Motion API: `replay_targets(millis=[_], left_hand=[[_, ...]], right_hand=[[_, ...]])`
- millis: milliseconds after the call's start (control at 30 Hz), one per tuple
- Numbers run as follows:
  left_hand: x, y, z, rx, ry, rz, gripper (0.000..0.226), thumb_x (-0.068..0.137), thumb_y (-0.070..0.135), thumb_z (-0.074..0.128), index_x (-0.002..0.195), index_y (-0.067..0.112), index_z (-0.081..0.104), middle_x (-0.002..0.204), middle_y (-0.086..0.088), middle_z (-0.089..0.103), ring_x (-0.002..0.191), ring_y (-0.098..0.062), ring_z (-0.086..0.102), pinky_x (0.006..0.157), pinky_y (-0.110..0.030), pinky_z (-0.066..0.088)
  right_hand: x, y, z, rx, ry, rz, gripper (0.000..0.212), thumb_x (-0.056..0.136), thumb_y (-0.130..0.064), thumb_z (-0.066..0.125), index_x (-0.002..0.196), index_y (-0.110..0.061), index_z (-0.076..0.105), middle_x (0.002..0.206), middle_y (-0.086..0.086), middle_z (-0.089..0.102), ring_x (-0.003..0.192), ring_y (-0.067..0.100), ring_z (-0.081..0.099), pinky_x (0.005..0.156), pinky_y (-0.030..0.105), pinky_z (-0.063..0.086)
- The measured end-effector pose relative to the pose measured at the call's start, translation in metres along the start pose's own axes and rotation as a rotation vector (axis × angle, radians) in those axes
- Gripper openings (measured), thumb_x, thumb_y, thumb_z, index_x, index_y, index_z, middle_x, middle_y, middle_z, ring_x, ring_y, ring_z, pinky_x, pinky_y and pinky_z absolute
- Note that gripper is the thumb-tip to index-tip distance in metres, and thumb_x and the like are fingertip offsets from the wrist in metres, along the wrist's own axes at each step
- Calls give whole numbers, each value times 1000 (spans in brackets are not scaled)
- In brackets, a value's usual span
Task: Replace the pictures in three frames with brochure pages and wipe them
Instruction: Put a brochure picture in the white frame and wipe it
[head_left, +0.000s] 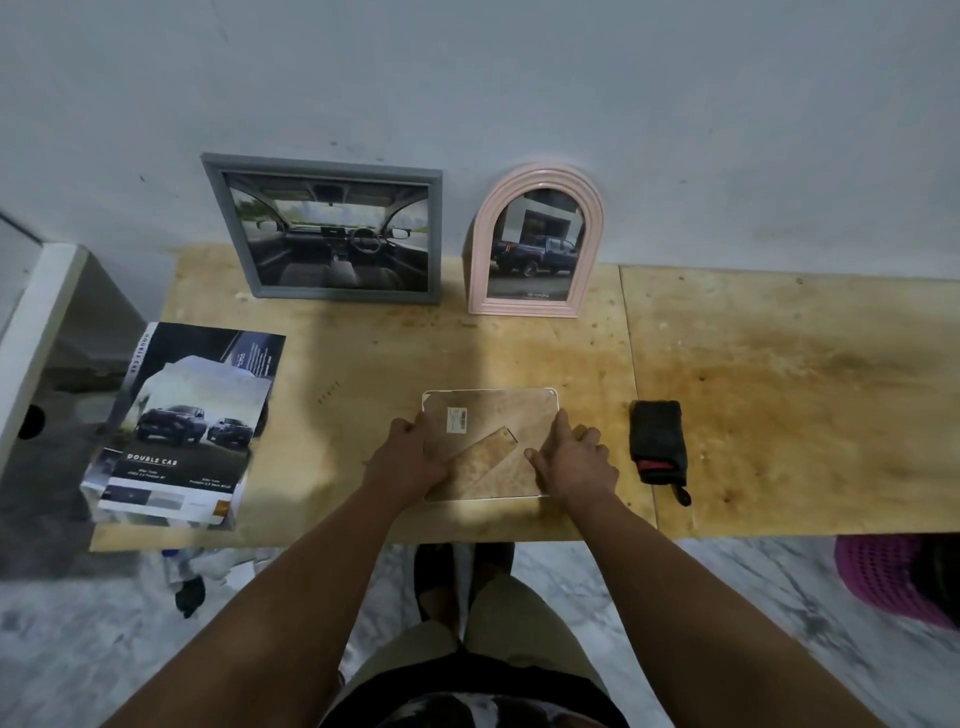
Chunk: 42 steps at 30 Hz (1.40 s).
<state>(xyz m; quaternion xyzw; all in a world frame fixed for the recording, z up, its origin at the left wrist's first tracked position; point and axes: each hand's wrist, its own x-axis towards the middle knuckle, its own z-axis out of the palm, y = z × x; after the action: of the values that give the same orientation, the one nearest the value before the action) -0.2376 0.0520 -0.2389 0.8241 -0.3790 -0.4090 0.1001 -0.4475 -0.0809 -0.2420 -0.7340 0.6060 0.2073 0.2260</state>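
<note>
On the plywood table (779, 364), my left grip (410, 452) and right grip (571, 460) clasp the sides of a white-rimmed rectangular frame (493, 410), laid face down between car brochure (192, 415) and black cloth (657, 436), seemingly to reach its backing.

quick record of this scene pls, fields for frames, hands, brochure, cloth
grey frame: upright against wall, car interior picture
pink arched frame: upright against wall, truck picture
white frame: face down on table, back showing
left grip: holds its left edge
right grip: holds its right edge
brochure: table's left end
black cloth: right of white frame
</note>
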Motion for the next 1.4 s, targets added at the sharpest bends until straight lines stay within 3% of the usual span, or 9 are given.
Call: replay_targets(millis=[133,233,367,467,667,833,967,1267,1400], left_hand=[[4,-2,5,35,32,20,102,75,47,72,156,29,12,123,-3,36,95,-34,63,72,-33,43],[9,-2,5,28,7,48,105,72,43,75,155,34,10,121,-4,33,95,-35,61,75,-37,48],[16,6,1,259,20,129,108,65,48,72,152,31,10,145,-9,19,123,-38,38,92,-49,51],[17,8,4,355,82,179,97,72,56,66,155,27,24,166,-5,-1,136,-36,29,100,-47,45],[21,10,11,448,85,183,100,71,71,60,152,24,26,167,-3,-4,131,-36,33,94,-45,43],[22,4,19,601,145,241,111,73,81,51,157,16,17,167,0,1,118,-35,40,85,-44,46],[24,3,19,600,138,248,113,73,83,47,158,16,13,168,0,1,120,-34,38,88,-45,45],[22,4,23,610,166,231,112,78,82,50,159,15,10,168,-4,2,122,-34,39,90,-45,46],[20,8,23,607,189,229,108,77,78,58,156,15,20,167,-8,1,123,-36,41,90,-46,49]], right_hand=[[4,3,1,3,29,-8,74,88,-70,58,143,-36,22,133,14,42,119,38,52,91,54,50],[8,4,-1,-20,53,-42,85,85,-69,64,147,-40,13,136,15,36,118,39,50,90,56,50],[18,3,-9,-213,31,-283,92,94,-61,58,159,-40,-4,169,9,-9,150,44,17,106,65,37],[24,4,-10,-287,-54,-370,80,102,-55,44,162,-31,-3,171,1,-20,157,37,-2,113,65,28],[20,-6,-17,-460,-84,-361,77,105,-54,34,163,-23,-7,170,8,-20,156,39,-2,113,70,21],[20,-14,-23,-563,-57,-424,81,106,-47,41,163,-12,-4,171,9,-16,157,36,4,116,72,18],[18,-12,-25,-488,-73,-450,80,105,-44,44,163,-27,-9,171,11,-13,152,37,22,115,71,19],[20,-12,-19,-504,-105,-433,78,104,-46,39,162,-32,-11,170,9,-19,152,38,15,111,72,22],[17,-5,-16,-432,-9,-433,69,104,-50,40,161,-32,5,172,10,-5,148,37,27,108,60,36]])
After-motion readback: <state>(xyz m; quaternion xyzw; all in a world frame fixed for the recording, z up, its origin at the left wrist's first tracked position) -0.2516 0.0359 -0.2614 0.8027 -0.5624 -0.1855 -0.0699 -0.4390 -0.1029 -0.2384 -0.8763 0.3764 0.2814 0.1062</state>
